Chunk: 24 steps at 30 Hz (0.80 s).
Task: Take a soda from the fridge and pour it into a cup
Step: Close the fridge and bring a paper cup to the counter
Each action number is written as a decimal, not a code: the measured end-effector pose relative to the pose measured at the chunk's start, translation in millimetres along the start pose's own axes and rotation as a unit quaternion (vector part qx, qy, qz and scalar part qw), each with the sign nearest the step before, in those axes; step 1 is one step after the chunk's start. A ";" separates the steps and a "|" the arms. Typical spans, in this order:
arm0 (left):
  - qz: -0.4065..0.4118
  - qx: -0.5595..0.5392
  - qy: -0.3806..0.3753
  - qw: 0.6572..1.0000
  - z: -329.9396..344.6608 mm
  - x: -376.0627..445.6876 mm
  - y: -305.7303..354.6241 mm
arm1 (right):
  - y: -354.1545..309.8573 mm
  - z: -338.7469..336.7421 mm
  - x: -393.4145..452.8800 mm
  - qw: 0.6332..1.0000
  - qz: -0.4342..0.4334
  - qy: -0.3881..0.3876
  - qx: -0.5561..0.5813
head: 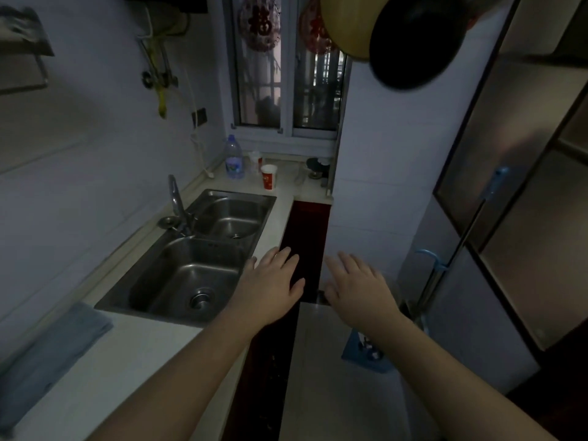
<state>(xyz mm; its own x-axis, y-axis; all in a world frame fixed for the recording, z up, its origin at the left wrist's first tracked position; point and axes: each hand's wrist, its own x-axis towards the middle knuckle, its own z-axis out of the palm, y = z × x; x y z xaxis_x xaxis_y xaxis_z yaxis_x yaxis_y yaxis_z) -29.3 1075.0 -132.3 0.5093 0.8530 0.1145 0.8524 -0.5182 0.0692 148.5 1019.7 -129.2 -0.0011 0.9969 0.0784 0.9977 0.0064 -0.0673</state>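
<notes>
Head view: we held left hand [270, 286] and right hand [358, 286] spread, empty, at frame centre; paper cup [269, 176] stood beyond the steel double sink [194, 259].

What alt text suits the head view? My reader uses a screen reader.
Two empty hands, left hand and right hand, reach forward with open fingers in a dim kitchen. A double sink lies left; a red paper cup stands on the far counter.
</notes>
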 end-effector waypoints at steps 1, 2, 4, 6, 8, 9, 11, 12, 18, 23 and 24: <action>0.002 -0.002 -0.001 1.000 3.5 12.8 0.3 | 7.7 2.3 10.8 1.000 0.001 -0.002 0.000; 0.002 -0.003 -0.003 1.000 6.7 25.8 1.0 | 15.7 4.8 21.9 1.000 0.000 -0.004 -0.002; 0.002 -0.007 -0.012 1.000 13.3 52.6 2.2 | 32.5 10.4 45.6 1.000 -0.001 -0.013 0.001; -0.002 -0.005 -0.016 1.000 21.5 80.5 3.6 | 48.5 16.6 70.0 1.000 -0.001 -0.017 0.005; -0.010 -0.001 -0.025 1.000 25.6 107.3 5.1 | 62.1 20.3 93.7 1.000 -0.011 -0.012 0.010; -0.015 -0.002 -0.029 0.999 27.3 123.1 8.0 | 72.3 22.4 106.7 1.000 -0.013 -0.011 0.015; -0.025 0.001 -0.033 0.999 28.4 153.2 11.5 | 90.7 23.8 131.8 1.000 -0.018 -0.004 0.018; -0.029 0.000 -0.038 0.999 29.0 167.1 12.7 | 99.6 23.3 143.8 1.000 -0.024 -0.006 0.018; -0.073 0.001 -0.045 0.996 40.3 228.9 7.1 | 139.6 25.5 217.7 0.998 -0.057 0.002 0.029; -0.099 0.003 -0.045 0.994 47.7 268.8 -11.7 | 148.7 29.0 269.0 0.996 -0.077 0.004 0.035; -0.103 0.002 -0.043 0.994 48.3 276.7 -16.9 | 148.9 29.6 280.9 0.996 -0.080 0.000 0.039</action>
<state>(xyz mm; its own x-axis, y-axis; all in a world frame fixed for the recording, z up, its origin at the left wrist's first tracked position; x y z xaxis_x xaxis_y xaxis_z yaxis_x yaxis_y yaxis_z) 102.9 1322.7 -149.7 0.3327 0.9430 0.0123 0.9398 -0.3326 0.0787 294.7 1303.0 -146.6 -0.1594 0.9827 0.0942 0.9765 0.1709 -0.1313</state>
